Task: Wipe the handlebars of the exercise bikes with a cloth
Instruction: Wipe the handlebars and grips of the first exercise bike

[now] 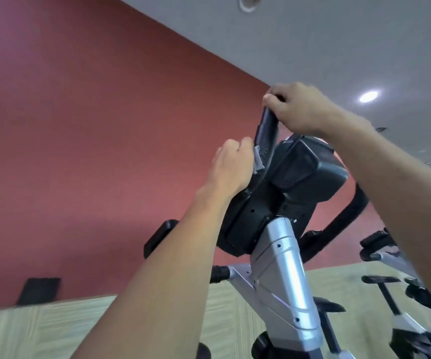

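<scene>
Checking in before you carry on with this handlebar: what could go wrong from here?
1. Only a small grey bit of cloth shows in the left hand, so the handlebar may be only partly wiped.
2. The right hand grips the bar's top, which stays unwiped until it shifts.

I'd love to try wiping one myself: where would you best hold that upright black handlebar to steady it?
Grip the handlebar at its rounded top end, from above, as the right hand does. The bar stands nearly upright, so its top is free, leaving the shaft below for the left hand with the cloth.
</scene>
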The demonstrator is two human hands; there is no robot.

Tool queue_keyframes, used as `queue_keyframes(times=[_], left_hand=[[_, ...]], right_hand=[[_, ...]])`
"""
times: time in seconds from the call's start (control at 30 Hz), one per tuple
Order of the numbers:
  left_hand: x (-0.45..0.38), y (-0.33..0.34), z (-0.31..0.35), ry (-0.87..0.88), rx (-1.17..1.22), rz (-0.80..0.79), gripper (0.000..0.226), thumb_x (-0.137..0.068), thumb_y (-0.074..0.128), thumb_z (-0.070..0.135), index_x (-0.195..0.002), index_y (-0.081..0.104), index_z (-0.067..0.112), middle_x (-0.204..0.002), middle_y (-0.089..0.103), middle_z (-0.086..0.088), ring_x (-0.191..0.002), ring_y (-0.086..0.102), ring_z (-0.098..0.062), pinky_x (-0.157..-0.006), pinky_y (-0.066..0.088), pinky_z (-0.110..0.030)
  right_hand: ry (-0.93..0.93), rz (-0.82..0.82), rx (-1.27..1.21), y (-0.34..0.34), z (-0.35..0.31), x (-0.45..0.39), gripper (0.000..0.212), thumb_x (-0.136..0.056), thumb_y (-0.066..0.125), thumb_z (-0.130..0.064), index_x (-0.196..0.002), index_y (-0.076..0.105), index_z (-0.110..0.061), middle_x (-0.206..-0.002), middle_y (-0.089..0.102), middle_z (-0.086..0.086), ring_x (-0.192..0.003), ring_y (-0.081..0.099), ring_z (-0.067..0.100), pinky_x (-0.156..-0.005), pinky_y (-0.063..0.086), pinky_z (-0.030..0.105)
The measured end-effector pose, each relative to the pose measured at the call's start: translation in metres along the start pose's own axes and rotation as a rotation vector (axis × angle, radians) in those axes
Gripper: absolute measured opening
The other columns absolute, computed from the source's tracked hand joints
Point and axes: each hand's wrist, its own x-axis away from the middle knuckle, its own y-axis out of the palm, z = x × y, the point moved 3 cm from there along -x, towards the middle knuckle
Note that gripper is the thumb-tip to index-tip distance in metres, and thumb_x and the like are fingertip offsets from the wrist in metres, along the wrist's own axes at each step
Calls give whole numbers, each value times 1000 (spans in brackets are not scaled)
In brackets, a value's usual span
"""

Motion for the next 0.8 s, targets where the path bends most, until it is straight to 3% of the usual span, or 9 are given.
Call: queue_keyframes(times=[0.13,0.23,0.3,0.33,0.4,0.43,0.57,0.7,0.8], left_hand=[[6,-3,9,47,-93,35,44,-100,35,33,-59,35,19,-65,44,-3,-67,39,-28,-63,30,-38],[21,-8,15,157,-176,74,53,-105,32,37,-57,41,18,-57,49,0,-59,46,-26,-60,37,-40],[35,-8,19,251,-303,103,45,-107,29,41,-77,55,18,-71,61,-1,-71,57,-27,-67,44,-43],[43,-5,21,281,-387,137,39,-107,29,42,-100,59,18,-90,67,-2,-86,60,-26,-75,46,-43],[57,4,26,327,-585,258,49,-106,33,41,-142,40,10,-125,59,-9,-111,54,-27,-92,45,-40],[63,10,30,364,-676,333,58,-105,35,40,-150,29,4,-129,55,-13,-112,52,-28,-94,45,-40],[37,24,47,460,-910,432,66,-103,39,37,-151,27,-7,-123,54,-20,-101,57,-31,-85,50,-40],[2,32,75,387,-918,476,64,-105,47,38,-147,35,-8,-123,56,-22,-105,60,-34,-85,49,-40],[29,35,56,378,-1061,520,68,-103,49,39,-146,35,-11,-116,59,-21,-97,62,-30,-82,52,-38]], right_hand=[[-39,43,-37,3,4,-1,36,-106,40,-35,-120,66,-15,-101,64,11,-96,56,31,-79,39,33],[-89,88,-59,8,9,-2,36,-106,38,-34,-118,66,-13,-96,61,9,-95,52,31,-79,38,34],[-129,107,-79,10,12,-3,35,-106,38,-32,-114,66,-12,-98,65,10,-94,52,30,-79,37,35],[-165,115,-85,10,12,-3,35,-106,37,-31,-112,66,-12,-100,67,11,-96,54,32,-79,37,35],[-232,103,-108,10,15,-4,34,-107,36,-26,-110,67,-12,-103,68,9,-101,57,32,-80,36,33],[-258,87,-131,9,17,-3,34,-107,36,-24,-112,68,-13,-106,68,6,-104,58,29,-80,35,30],[-277,7,-477,11,29,-3,36,-108,37,-22,-117,72,-15,-114,70,-3,-108,61,16,-94,45,29],[-251,-64,-902,12,40,0,42,-110,35,-18,-112,74,-1,-95,71,6,-77,62,7,-73,50,20],[-226,-52,-898,12,43,1,41,-110,38,-23,-114,75,-6,-109,74,8,-95,67,14,-90,52,28]])
